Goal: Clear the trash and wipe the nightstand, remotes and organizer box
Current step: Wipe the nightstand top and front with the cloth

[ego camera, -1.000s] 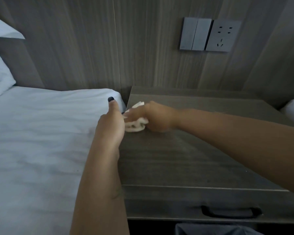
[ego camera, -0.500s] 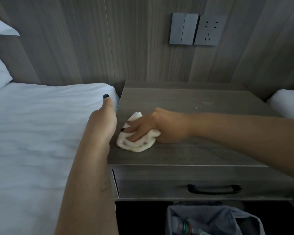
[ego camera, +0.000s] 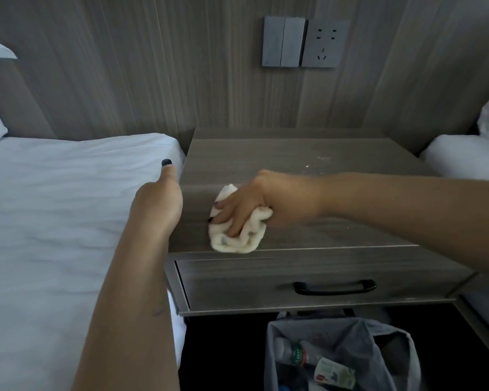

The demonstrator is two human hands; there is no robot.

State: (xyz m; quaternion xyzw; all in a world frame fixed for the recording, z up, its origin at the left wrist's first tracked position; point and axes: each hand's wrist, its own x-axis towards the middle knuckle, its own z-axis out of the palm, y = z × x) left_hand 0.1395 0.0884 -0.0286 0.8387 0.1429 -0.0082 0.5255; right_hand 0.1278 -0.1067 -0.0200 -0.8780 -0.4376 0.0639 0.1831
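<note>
The grey wood nightstand [ego camera: 308, 153] stands between two beds. My right hand [ego camera: 254, 201] lies over a crumpled white cloth [ego camera: 237, 241], fingers curled into it, pressing it on the top near the front left edge. My left hand [ego camera: 157, 204] sits at the nightstand's left edge against the mattress, thumb pointing forward; its fingers are hidden in the gap. Small pale crumbs [ego camera: 319, 165] lie on the back right of the top. No remotes or organizer box are in view.
A white bed [ego camera: 54, 207] lies to the left, another bed [ego camera: 463, 156] to the right. The drawer has a black handle [ego camera: 333, 287]. Below stands a grey-lined trash bin [ego camera: 378, 331] holding bottles and a carton. Switches and a socket [ego camera: 323, 43] are on the wall.
My right hand has dragged the cloth from the back left of the top toward the front edge. The view pulled back, bringing the drawer and bin into sight. My left hand stayed at the edge.
</note>
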